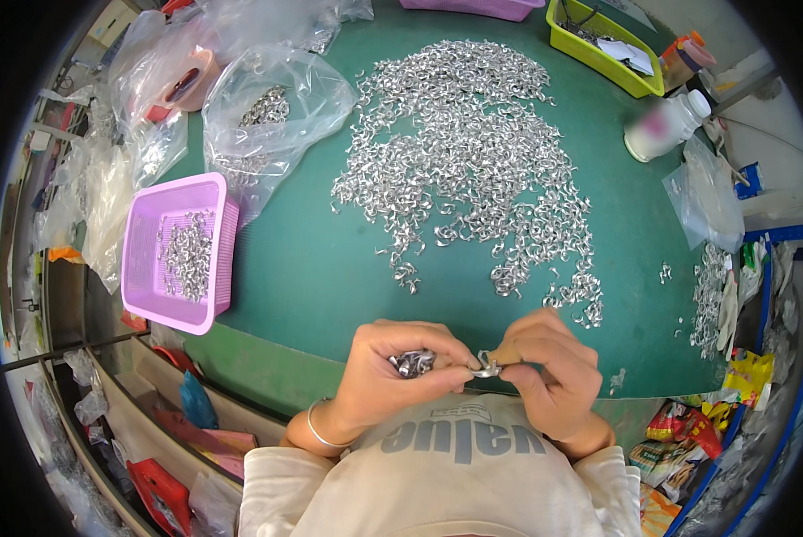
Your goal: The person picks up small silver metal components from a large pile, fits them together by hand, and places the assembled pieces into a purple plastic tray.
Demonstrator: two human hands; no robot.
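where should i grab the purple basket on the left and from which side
Purple basket: probably its right-hand rim, from the near right, where that wall faces the green tabletop; the clear bag lies near its far corner. Keep it level: it's open-topped, with loose metal pieces inside.

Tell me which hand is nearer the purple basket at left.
Left. The left hand is right of the basket and closer to the body; the right hand is farther right.

Pale shirt (455, 488): large grey lettering (462, 445), upside down. White bottle (682, 115): pink mark (657, 127), blurred. Yellow packet (749, 378): print too small to read.
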